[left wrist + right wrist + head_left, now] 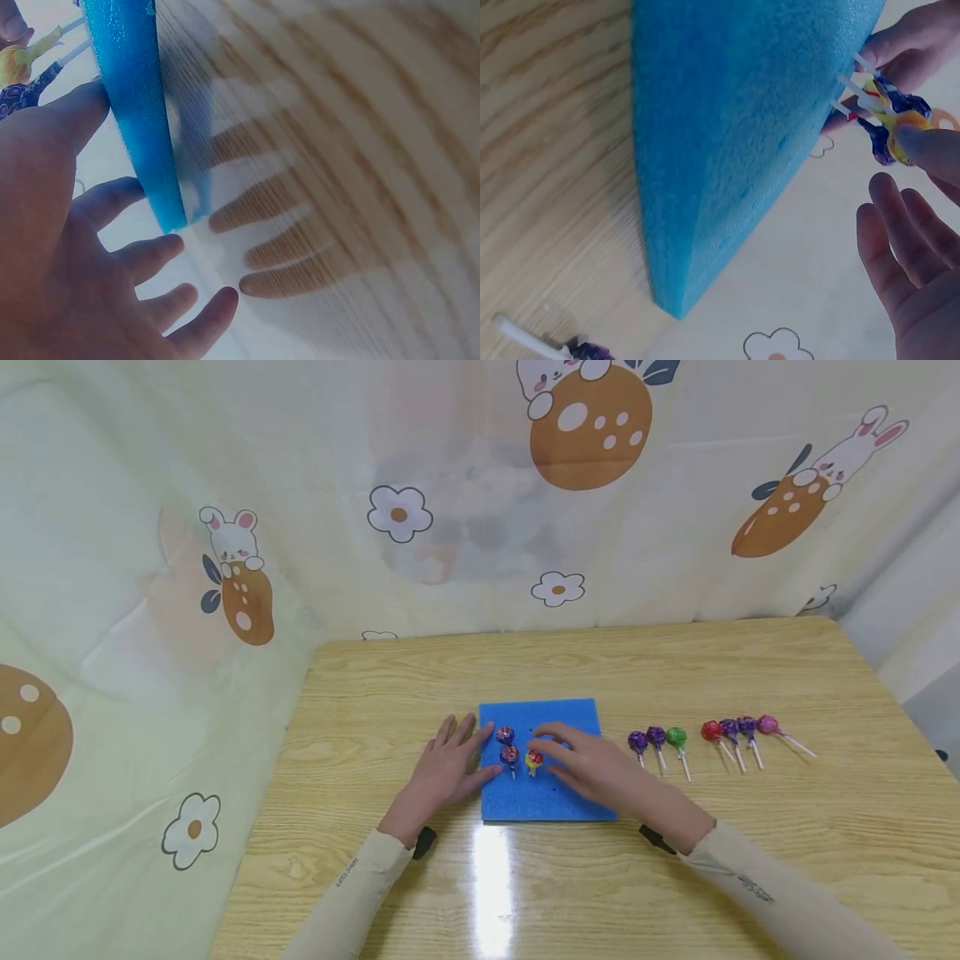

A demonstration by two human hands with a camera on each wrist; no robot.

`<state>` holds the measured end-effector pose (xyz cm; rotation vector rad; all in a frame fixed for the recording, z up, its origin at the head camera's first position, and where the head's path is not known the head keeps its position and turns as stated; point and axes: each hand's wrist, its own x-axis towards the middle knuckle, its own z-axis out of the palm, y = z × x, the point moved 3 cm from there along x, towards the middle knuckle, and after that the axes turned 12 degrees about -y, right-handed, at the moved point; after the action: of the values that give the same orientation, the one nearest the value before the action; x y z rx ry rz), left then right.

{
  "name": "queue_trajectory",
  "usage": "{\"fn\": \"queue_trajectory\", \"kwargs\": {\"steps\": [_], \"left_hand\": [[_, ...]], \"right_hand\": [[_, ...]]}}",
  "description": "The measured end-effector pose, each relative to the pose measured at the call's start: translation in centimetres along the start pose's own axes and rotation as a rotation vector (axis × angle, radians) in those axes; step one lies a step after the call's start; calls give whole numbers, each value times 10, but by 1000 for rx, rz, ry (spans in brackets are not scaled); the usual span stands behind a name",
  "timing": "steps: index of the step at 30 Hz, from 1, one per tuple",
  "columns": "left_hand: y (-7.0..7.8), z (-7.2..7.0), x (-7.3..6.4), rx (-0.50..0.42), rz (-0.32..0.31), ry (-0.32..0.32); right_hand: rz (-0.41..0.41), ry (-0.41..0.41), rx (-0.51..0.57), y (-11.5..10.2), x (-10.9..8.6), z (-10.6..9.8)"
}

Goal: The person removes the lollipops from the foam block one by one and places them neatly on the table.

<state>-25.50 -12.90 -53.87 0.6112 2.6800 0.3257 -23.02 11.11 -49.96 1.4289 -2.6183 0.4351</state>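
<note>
A blue foam board (pixel 547 806) lies on the table, with three lollipops standing in it. Two have dark, red-marked wrappers: a rear lollipop (pixel 505 735) and a front lollipop (pixel 510 755). Beside them stands a yellow-and-red lollipop (pixel 533 760), its stick down in the foam. My right hand (pixel 592 768) holds that one's head between thumb and index finger; the other fingers (pixel 889 247) extend away from it. Along the board's left edge rests my left hand (pixel 442 768), fingers spread, the thumb at the foam's side (pixel 131 112).
To the right of the board lie several loose lollipops: purple (pixel 637 742), green (pixel 677 737), red (pixel 712 731) and pink (pixel 768 724). Small dark holes dot the foam. A patterned curtain (pixel 465 568) hangs behind the wooden table (pixel 390 668).
</note>
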Motion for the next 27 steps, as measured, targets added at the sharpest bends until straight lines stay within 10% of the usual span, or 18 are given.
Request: {"fn": "queue_trajectory", "kwargs": {"steps": [27], "left_hand": [[0,1,0,-20,-8,-13]], "right_hand": [[44,-15,3,0,7,4]]}}
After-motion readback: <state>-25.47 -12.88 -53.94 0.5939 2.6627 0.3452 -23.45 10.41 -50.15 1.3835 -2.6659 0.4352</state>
